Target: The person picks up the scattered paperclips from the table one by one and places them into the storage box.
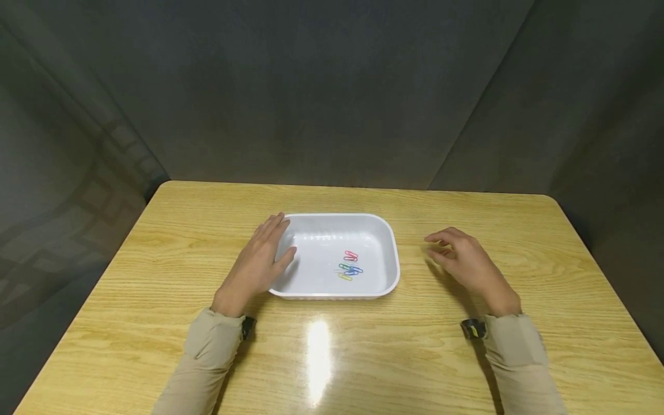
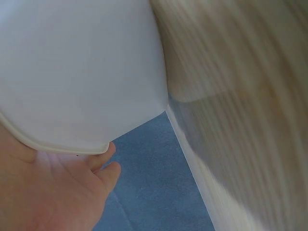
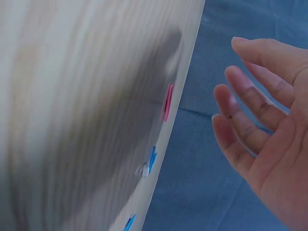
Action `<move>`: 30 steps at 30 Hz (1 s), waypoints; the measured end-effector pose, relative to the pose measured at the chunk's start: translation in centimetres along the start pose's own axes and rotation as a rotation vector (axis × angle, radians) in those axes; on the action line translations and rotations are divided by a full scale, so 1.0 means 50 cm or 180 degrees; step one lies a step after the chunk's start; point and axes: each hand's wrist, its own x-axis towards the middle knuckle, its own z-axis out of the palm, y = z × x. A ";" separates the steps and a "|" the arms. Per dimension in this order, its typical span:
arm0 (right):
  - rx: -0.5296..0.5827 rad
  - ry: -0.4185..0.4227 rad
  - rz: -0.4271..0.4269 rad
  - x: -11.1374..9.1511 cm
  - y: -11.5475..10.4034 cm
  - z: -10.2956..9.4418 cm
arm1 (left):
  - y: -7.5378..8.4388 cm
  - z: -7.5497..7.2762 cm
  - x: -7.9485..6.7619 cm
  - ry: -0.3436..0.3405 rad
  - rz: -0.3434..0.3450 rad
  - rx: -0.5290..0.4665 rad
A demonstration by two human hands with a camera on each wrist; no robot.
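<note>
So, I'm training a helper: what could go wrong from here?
The left hand is at one end of the white tray, so a bump might slide the paper clips. Several are bunched together, so lifting one could drag another. They're also thin and lie low, so pinching one may be fiddly.

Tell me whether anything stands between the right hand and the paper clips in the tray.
Yes, the right wall of the white tray: the right hand is outside it, over the table, while the paper clips lie inside. Nothing else visible in the head view intervenes.
</note>
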 end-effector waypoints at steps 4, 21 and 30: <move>-0.0008 -0.0027 0.0039 -0.002 0.005 -0.005 | -0.001 0.000 0.000 0.0012 0.0015 0.0022; 0.0121 -0.0388 0.0250 -0.015 0.021 -0.012 | 0.001 -0.001 -0.001 -0.0018 0.0000 0.0024; -0.0056 -0.0587 0.0224 -0.017 0.024 -0.019 | 0.001 -0.002 0.001 -0.0017 -0.0011 0.0056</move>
